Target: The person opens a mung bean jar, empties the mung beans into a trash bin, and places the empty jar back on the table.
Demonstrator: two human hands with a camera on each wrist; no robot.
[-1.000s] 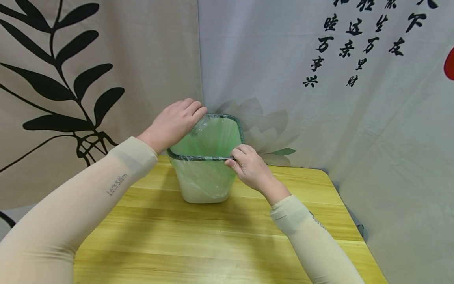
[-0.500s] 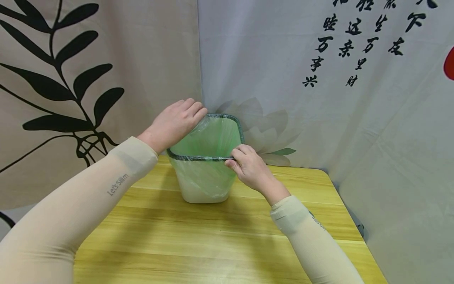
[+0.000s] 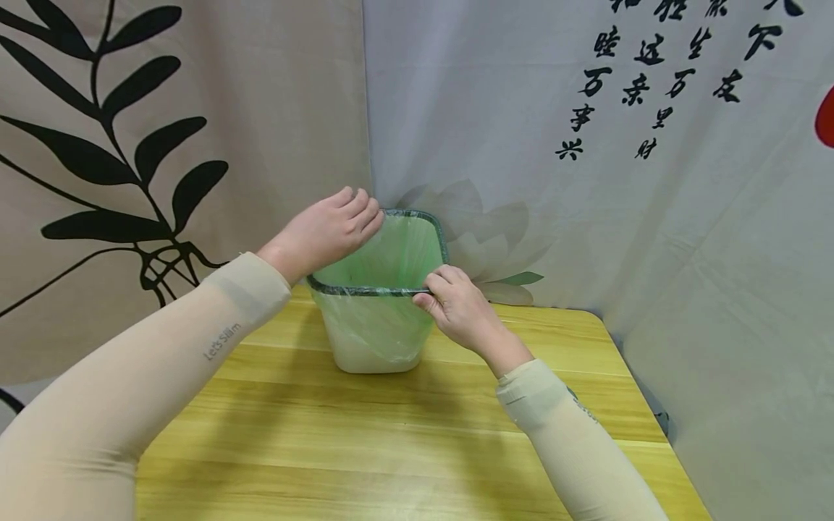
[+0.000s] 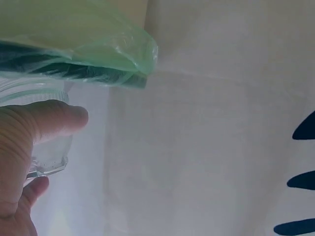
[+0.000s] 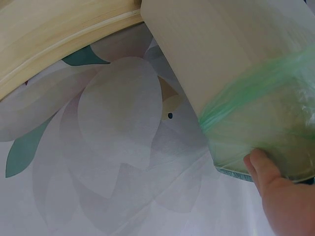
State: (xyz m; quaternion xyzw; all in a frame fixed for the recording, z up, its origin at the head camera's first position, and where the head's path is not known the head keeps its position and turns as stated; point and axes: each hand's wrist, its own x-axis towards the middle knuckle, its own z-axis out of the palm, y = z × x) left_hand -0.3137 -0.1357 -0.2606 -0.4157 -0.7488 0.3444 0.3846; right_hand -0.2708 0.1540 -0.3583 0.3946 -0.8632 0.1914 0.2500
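Note:
A pale trash bin (image 3: 374, 358) with a dark rim stands upright on the table, lined with a thin green plastic bag (image 3: 407, 250) folded over the rim. My left hand (image 3: 329, 235) is above the bin's left side. In the left wrist view its thumb and fingers hold a clear jar (image 4: 53, 153) with a ridged end, close by the bagged rim; in the head view the hand hides this jar. At the front right corner, my right hand (image 3: 462, 307) grips the rim and bag, thumb on the near side.
Beneath the bin is a yellow wood-grain table (image 3: 365, 449) with a rounded far right corner. Behind and to the right hangs a pale cloth (image 3: 684, 239) with printed leaves, a lotus and characters.
My left hand has turned and dipped slightly, and the clear jar beneath it has gone out of sight in the head view. The right hand and the bin keep their places.

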